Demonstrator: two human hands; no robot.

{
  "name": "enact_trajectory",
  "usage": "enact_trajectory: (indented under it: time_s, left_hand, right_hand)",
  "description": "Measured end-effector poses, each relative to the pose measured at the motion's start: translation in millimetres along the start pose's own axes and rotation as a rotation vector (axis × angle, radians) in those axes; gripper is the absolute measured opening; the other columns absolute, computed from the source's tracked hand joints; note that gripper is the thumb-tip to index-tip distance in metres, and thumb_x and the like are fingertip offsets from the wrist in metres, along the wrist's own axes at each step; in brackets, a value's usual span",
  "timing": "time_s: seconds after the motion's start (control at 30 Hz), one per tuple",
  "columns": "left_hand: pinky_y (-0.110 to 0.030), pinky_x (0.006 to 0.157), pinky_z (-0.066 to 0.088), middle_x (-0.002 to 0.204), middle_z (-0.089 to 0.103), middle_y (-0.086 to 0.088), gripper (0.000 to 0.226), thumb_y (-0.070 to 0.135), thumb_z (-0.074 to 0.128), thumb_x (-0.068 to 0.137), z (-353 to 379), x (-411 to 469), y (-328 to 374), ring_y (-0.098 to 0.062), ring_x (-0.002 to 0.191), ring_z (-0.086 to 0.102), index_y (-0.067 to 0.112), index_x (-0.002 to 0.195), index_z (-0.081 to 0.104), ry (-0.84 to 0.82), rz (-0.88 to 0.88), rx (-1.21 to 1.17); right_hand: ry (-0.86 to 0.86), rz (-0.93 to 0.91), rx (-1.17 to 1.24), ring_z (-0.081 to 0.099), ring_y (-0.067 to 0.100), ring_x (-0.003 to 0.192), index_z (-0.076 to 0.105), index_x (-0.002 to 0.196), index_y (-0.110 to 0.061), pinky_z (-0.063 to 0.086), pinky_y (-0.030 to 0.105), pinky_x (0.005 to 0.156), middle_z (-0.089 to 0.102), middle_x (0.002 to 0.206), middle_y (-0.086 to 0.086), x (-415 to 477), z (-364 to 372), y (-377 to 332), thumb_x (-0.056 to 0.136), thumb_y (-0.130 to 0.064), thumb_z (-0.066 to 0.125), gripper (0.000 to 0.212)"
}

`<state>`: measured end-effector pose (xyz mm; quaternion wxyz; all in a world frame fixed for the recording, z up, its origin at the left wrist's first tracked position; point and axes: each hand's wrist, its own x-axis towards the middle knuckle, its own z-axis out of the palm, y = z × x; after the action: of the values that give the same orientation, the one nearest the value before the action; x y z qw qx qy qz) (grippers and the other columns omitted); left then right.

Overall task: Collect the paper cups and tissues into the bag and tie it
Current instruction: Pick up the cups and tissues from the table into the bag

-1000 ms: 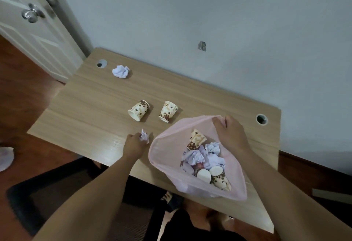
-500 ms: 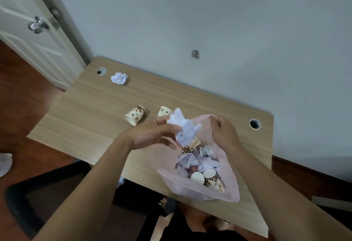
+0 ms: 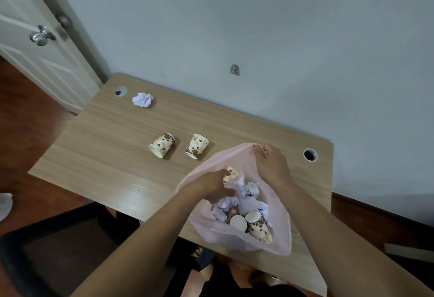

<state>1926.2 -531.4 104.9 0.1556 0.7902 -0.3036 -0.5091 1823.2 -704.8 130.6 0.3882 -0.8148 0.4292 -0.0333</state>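
Observation:
A pink plastic bag (image 3: 277, 240) lies open on the wooden desk (image 3: 112, 162), holding several crumpled white tissues (image 3: 251, 188) and brown-patterned paper cups (image 3: 258, 226). My right hand (image 3: 272, 167) pinches the bag's far rim and holds the mouth up. Inside the mouth, my left hand (image 3: 211, 186) has its fingers apart over the tissues, with a white tissue lying just off the fingertips. Two more patterned cups lie on their sides left of the bag, one (image 3: 162, 145) further left than the other (image 3: 197, 145). A crumpled tissue (image 3: 142, 100) sits near the desk's far left corner.
The desk stands against a grey wall, with cable holes at its far left (image 3: 121, 90) and far right (image 3: 310, 154). A white door (image 3: 35, 45) stands to the left. A black chair (image 3: 47, 249) is under the near edge, over a dark wood floor.
My left hand picked a tissue off the desk, carried it right over the bag and has lowered into the mouth; the tissue is now among the others. The right hand keeps its hold on the rim.

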Motion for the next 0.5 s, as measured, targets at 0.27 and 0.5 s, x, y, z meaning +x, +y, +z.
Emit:
enact_trajectory:
  time_s: [0.27,0.5]
  left_hand:
    - [-0.028,0.057,0.049,0.094,0.083,-0.014,0.044,0.042,0.052,0.111,-103.1,-14.7,22.1,-0.03,0.08,0.078,0.004,0.099,0.072,-0.134,0.142,-0.418]
    - [-0.048,0.063,0.065,0.075,0.074,-0.01,0.015,0.026,0.057,0.101,-116.1,81.9,-30.8,-0.041,0.069,0.077,0.02,0.11,0.068,0.552,0.02,-0.269]
  right_hand:
    - [0.003,0.015,-0.008,0.057,0.028,0.075,0.054,0.079,-0.008,0.04,0.038,0.065,0.062,0.075,0.007,10.0,-1.4,5.6,0.112,-0.036,0.048,0.044]
    - [0.011,0.001,-0.003,0.056,0.015,0.072,0.06,0.082,-0.013,0.039,0.028,0.061,0.062,0.077,-0.001,14.3,1.7,11.7,0.113,-0.037,0.048,0.041]
